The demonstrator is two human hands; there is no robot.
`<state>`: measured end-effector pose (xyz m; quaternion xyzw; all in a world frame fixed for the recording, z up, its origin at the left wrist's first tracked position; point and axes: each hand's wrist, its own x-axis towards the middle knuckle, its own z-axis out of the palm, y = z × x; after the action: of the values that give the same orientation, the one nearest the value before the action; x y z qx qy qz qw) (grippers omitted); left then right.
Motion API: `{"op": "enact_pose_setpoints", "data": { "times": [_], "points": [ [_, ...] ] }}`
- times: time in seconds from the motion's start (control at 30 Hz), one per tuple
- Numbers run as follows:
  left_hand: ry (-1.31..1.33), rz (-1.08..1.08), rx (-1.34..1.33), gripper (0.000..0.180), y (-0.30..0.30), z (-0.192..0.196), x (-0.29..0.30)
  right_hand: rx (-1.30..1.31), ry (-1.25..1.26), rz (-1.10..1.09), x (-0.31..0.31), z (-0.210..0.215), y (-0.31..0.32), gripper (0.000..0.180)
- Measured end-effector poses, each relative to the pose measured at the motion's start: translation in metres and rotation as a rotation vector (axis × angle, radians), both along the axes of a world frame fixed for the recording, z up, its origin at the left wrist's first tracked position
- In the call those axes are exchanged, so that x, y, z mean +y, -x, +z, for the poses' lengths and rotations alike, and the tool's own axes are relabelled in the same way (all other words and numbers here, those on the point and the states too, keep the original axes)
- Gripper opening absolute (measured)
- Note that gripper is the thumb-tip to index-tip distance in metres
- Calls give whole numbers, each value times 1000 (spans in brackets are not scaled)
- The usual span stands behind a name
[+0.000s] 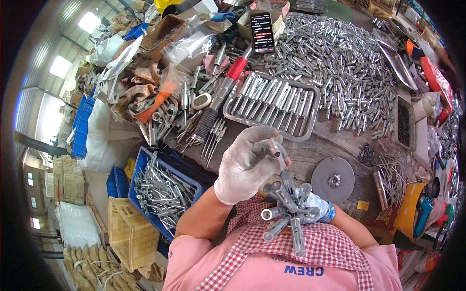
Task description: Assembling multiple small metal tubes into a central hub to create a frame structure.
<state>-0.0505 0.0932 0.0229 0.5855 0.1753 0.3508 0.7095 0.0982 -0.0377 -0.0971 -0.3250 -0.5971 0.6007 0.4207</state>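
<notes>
Left grip (245, 162), in a white work glove, is closed on a single short metal tube (274, 147), pinched at the fingertips and held up above the near edge of the table (315, 145). Right grip (315, 211), in a blue-and-white glove and mostly hidden, is clenched around a bundle of metal tubes (286, 208) that fan out in all directions, open ends showing; bundle sits just below the single tube, close to the chest, over a red-checked apron (335, 247).

On the table, just beyond the left grip: a grey metal tray (272, 104) with tubes laid side by side in a row. Past it, toward the far right corner, a big loose heap of tubes (340, 68). Left of the tray a long tool with a red and black handle (221, 97) lies diagonally. A phone (262, 32) with a lit screen stands at the far edge. Round grey metal disc (332, 179) with a small nut on it lies near the table's near edge, right of the hands. Small dark tray (404, 123) of tiny parts at the right edge.

Below the table's left edge, a blue crate (162, 189) filled with more tubes; a yellow basket (128, 233) just beside it.
</notes>
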Motion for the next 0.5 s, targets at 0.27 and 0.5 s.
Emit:
{"op": "enact_pose_setpoints", "data": {
  "times": [0.27, 0.5],
  "points": [
    [-43, 0, 2, 47, 1, -2, 2, 128, 87, 17, -2, -6, 1, 56],
    [-91, -32, -7, 46, 2, -1, 4, 201, 242, 37, -2, 2, 1, 60]
  ]
}}
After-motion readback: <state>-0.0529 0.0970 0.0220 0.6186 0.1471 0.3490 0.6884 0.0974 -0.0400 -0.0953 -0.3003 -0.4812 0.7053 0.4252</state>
